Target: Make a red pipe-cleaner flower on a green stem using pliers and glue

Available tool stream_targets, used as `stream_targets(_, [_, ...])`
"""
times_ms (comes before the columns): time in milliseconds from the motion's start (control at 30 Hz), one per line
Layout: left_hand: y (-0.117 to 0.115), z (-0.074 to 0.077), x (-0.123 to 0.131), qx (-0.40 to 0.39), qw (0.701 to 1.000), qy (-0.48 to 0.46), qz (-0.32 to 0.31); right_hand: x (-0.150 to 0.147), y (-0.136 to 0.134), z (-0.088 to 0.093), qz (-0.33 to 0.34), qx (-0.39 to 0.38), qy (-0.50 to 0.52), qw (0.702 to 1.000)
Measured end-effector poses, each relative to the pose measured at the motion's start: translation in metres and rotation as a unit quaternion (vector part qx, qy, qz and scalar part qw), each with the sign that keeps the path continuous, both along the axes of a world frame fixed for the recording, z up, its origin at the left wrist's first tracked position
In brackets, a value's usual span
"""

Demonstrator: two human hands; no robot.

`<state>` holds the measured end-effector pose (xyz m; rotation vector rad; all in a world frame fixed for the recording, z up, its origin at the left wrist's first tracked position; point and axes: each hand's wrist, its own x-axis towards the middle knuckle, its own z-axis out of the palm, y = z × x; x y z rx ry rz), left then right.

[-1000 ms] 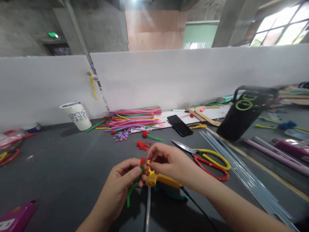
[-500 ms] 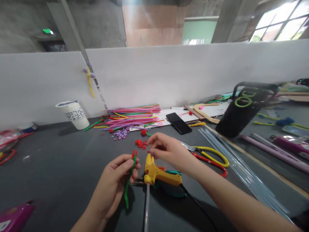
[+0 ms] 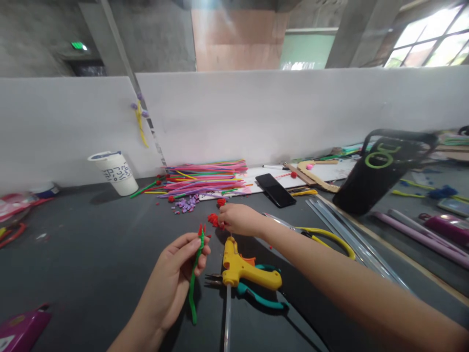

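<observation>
Clock from the glue gun point(image 3: 240, 270). Just changed: right hand point(image 3: 241, 218) left the nozzle area and went out to 12, fingertips at the red scraps point(image 3: 213, 220). To my read, that put the work back at the picking stage, with the gun unattended. Right fingers bunched close; couldn't tell if they had a scrap. Left hand point(image 3: 182, 261) at 9 kept a thumb-and-finger pinch on the green stem point(image 3: 192, 289), high up, stem roughly upright, tail hanging free, red tips point(image 3: 200, 231) poking out on top.

Materials: stem looked fuzzy, like pipe cleaner, bumpy near the top. Scraps small, irregular; purple bits point(image 3: 187, 204) past 10 were short and chunky. Gun smooth yellow plastic, clear glue stick point(image 3: 227, 315) out the rear toward 6. Pliers point(image 3: 259, 298) partly under it, curved teal grips, slim metal tips.
</observation>
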<state>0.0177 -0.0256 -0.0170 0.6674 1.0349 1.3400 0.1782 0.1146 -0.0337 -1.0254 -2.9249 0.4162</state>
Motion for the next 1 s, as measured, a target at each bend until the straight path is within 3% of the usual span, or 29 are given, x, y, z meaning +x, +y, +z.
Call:
stream_targets(167, [0.001, 0.0, 0.001, 0.003, 1.0, -0.007, -0.002, -0.004, -0.003, -0.005, 0.004, -0.004, -0.001, 1.0])
stream_targets(400, [0.0, 0.0, 0.001, 0.006, 1.0, -0.011, -0.017, 0.007, 0.002, -0.007, -0.108, -0.074, 0.154, 0.979])
stream_targets(533, [-0.001, 0.001, 0.001, 0.003, 1.0, -0.011, -0.025, 0.016, -0.018, 0.014, -0.137, -0.139, 0.283, 0.939])
stream_targets(733, [-0.007, 0.006, 0.004, -0.006, 0.998, 0.004, -0.063, 0.016, -0.086, 0.053, -0.12, -0.203, 0.43, 0.871])
stream_targets(833, [-0.01, 0.007, 0.006, 0.013, 0.995, 0.013, -0.095, 0.011, -0.104, 0.062, -0.115, -0.212, 0.464, 0.852])
stream_targets(1000, [-0.012, 0.006, 0.007, 0.0, 0.994, 0.005, -0.107, 0.006, -0.107, 0.062, -0.132, -0.2, 0.474, 0.847])
